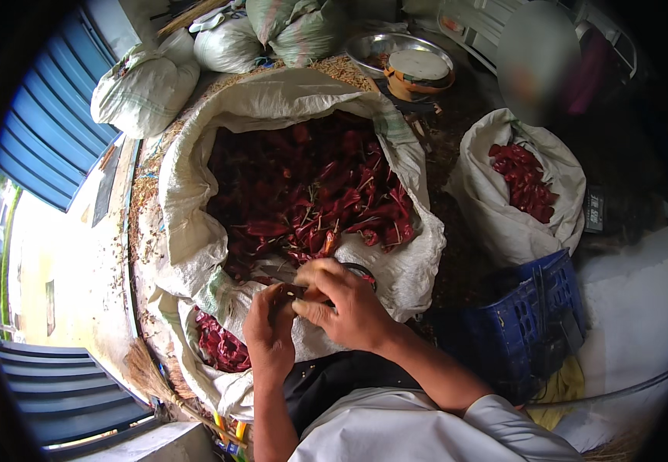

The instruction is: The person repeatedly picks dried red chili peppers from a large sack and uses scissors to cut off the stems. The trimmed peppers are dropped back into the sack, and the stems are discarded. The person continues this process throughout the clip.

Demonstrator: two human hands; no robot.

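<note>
My left hand (270, 323) and my right hand (337, 303) meet at the near edge of a large white woven sack (187, 190). Their fingertips pinch a small dark piece (288, 292), mostly hidden by the fingers; I cannot tell what it is. Dried red chili peppers (311, 185), many with pale stems, fill the sack's opening just beyond. Against the right knuckles shows a black ring handle (368, 271), and a dull blade (273, 270) lies left of the fingers. These look like parts of scissors; whether the right hand grips them is unclear.
A smaller sack (181, 346) of red pieces stands at left, another chili sack (478, 167) at right. Nearby are a blue plastic crate (518, 312), a digital scale display (594, 211), a broom (152, 375), tied sacks (149, 92), a metal basin (363, 46) and a blurred person (591, 69).
</note>
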